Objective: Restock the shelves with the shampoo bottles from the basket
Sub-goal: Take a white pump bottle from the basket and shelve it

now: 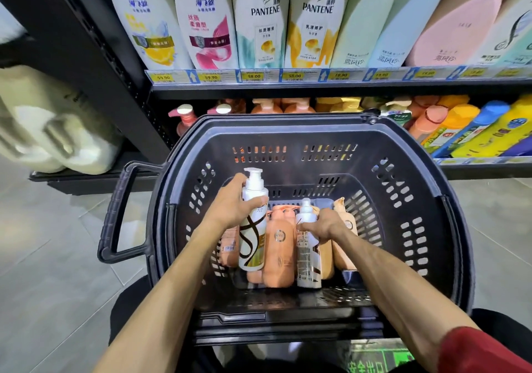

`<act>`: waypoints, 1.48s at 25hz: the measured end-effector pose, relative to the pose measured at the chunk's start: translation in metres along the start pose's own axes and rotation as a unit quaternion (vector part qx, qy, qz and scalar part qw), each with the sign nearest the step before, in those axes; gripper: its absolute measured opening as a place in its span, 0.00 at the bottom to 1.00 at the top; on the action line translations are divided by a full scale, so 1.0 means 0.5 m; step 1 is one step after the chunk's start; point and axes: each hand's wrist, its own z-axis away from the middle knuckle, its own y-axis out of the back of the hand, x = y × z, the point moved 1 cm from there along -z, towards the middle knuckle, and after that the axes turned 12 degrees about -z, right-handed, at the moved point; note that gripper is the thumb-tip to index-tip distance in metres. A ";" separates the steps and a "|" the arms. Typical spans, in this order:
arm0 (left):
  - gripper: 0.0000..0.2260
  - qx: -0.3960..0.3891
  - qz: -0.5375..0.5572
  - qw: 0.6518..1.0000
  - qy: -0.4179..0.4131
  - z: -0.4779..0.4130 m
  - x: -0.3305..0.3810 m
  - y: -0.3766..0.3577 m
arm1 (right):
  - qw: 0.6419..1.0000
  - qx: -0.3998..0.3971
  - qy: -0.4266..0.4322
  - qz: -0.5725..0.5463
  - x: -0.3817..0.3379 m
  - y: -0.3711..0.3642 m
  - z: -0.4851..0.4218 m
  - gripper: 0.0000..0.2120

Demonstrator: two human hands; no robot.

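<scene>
Left hand [233, 205] wraps the shoulder of white swirl-label pump bottle [252, 237], raised clear of the pile, likely for a clean lift out. Orange bottles [278, 246] lie packed on black basket [403, 148] floor. Right hand [324, 224] curls round second white bottle [307, 254], lying flat, probably next. Neither bottle shelved yet.

We reach both bare forearms forward and down, converging slightly. Our left hand [231, 204] wraps its fingers round the upper part of a white pump bottle [253, 237] and holds it roughly upright. Our right hand [324, 224], set lower, curls over the shoulder of a second white bottle [307, 253]. A red sleeve [478, 349] covers our right upper arm.
</scene>
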 end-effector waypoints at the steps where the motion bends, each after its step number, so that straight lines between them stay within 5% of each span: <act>1: 0.17 0.002 0.009 1.000 0.003 -0.001 -0.004 -0.003 | 1.000 0.013 0.010 0.012 -0.002 0.006 0.001 0.22; 7: 0.18 0.011 0.051 0.998 -0.038 0.023 0.016 0.007 | 0.993 0.073 0.091 -0.023 -0.022 0.082 0.075 0.33; 11: 0.14 0.030 0.116 0.992 -0.041 0.089 0.096 0.095 | 0.981 0.123 0.110 -0.100 -0.061 0.170 0.209 0.29; 24: 0.18 0.065 0.208 0.975 -0.049 0.452 0.491 0.582 | 0.899 0.017 0.218 -0.380 -0.348 0.491 0.818 0.31; 31: 0.22 0.122 0.232 0.961 -0.087 0.580 0.716 0.814 | 0.895 -0.063 0.245 -0.368 -0.488 0.699 1.064 0.23; 37: 0.21 0.196 0.202 0.948 -0.147 0.631 0.841 0.966 | 0.864 -0.039 0.352 -0.358 -0.601 0.848 1.174 0.27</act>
